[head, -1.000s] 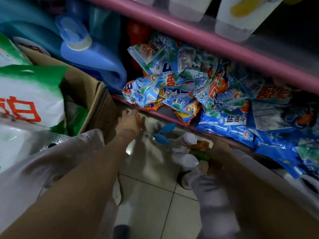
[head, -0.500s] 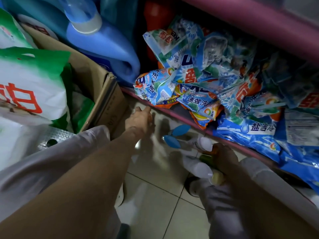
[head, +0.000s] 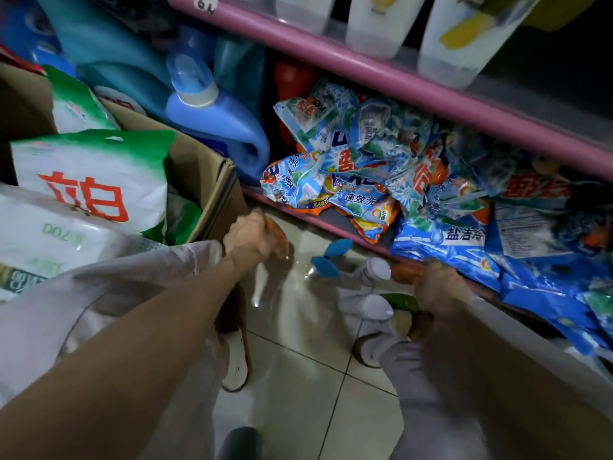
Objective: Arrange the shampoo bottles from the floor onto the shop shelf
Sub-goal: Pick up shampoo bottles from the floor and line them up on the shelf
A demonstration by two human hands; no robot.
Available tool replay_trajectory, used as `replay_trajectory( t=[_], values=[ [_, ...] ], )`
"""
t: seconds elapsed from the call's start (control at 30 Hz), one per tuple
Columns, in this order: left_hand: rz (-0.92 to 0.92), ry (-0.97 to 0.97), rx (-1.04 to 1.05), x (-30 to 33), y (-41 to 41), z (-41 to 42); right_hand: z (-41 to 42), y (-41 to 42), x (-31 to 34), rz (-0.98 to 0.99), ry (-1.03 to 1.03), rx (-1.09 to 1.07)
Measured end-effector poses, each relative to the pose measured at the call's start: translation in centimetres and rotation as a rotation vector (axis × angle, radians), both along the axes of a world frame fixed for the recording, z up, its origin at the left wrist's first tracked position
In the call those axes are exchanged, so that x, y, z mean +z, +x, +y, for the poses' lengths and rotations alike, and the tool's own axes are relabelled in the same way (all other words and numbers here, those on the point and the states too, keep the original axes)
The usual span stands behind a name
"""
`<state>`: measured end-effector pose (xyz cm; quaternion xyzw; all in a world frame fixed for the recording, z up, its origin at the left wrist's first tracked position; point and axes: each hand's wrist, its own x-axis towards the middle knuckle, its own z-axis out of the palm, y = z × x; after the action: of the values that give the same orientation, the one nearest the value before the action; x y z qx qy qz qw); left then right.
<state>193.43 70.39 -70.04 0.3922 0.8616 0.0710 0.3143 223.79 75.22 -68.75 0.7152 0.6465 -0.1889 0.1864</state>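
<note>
Down on the floor [head: 298, 376] | left hand [head: 252, 235] grips an orange bottle [head: 280, 242] | right hand [head: 438, 290] holds several bottles [head: 371, 270] | lift slowly, squeeze tight, then reach the pink shelf [head: 381, 81].

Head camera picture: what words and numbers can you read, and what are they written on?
"盐洁净" on the blue detergent bag
"速效洗" on the crumpled blue sachet
A large red "白" on the white and green bag; the character before it is cut off
"700" in green on the white pack, seen upside down
"6" and a further unclear mark on the small tag on the pink shelf edge
The other print on the sachets is too blurred to read.
</note>
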Motion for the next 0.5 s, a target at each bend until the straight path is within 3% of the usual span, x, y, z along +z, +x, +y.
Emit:
replay_trajectory(
  t=[0.1,0.33,0.5],
  values=[
    [-0.015,0.151,0.004,3.9,0.0,-0.5,-0.4,0.9,3.6,0.062,0.074,-0.207],
    [-0.151,0.552,-0.087,14.5,1.1,-2.6,-3.0,4.6,13.2,0.507,0.133,-0.415],
    [-0.282,0.788,-0.12,22.1,3.2,-2.8,-4.4,5.1,20.9,0.777,0.268,-0.346]
  ],
)
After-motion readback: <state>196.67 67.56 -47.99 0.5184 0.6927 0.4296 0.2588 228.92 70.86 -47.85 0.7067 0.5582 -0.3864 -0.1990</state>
